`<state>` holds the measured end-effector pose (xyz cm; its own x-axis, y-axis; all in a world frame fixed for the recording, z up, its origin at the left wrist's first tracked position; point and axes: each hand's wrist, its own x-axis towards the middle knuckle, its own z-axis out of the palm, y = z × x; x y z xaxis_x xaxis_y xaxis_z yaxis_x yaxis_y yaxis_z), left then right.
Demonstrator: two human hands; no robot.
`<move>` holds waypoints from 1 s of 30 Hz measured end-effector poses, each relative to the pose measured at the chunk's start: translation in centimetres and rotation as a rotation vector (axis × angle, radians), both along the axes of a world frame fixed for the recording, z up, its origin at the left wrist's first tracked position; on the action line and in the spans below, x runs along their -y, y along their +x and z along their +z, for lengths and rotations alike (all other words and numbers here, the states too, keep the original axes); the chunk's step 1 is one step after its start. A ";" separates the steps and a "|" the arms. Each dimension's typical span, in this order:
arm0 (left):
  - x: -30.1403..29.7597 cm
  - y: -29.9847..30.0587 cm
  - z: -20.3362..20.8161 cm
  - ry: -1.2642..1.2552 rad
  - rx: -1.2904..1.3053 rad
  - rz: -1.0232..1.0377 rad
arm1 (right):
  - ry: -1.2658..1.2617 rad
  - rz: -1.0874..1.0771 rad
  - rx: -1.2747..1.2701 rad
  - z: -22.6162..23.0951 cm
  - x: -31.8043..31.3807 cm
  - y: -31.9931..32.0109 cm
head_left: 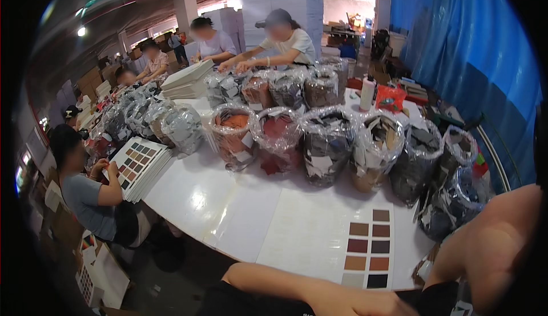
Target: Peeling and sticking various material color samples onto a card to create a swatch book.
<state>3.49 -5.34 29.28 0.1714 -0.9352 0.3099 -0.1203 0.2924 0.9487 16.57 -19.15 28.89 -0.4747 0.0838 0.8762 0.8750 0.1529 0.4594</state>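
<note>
Your right arm (491, 242) looms at four o'clock, hand unseen; I cannot tell the grip of your left hand (393, 304). At five, the card (308, 242) looks part-filled: two swatch columns (381, 231), plain towards nine.

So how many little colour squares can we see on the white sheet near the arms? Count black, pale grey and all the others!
Black square: 1
Pale grey square: 1
Squares in other colours: 7
Total: 9
</note>
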 end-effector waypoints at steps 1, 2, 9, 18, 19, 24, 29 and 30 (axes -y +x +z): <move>-0.5 0.0 -4.6 -0.506 0.031 0.175 | -0.006 0.001 -0.023 -0.5 0.1 -0.3; -1.9 0.3 -6.5 -0.388 0.044 0.277 | -0.019 0.011 -0.054 -1.2 0.1 -0.9; -12.4 -4.0 -1.9 -0.998 0.415 1.012 | -0.169 -0.022 -0.296 -3.8 0.8 -2.6; -28.7 10.8 -8.6 -0.227 0.747 2.062 | -0.543 -0.280 -0.680 -11.1 -8.2 2.9; -31.5 11.9 -9.8 -0.035 0.738 2.124 | -0.646 -0.328 -0.683 -11.8 -9.0 4.2; -42.1 22.1 -14.8 0.495 0.968 2.005 | -0.715 -0.467 -0.813 -15.0 -12.8 10.1; -47.4 30.1 -21.0 1.208 0.837 1.866 | -0.669 -0.451 -0.611 -16.8 -19.6 15.7; -47.4 30.4 -22.4 1.346 0.844 1.867 | -0.659 -0.452 -0.577 -17.2 -21.1 16.4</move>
<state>33.91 42.06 6.91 0.8876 0.2979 0.3512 0.2832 -0.9545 0.0937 32.98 1.94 11.71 0.2084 0.7070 0.6758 0.9772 -0.1794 -0.1137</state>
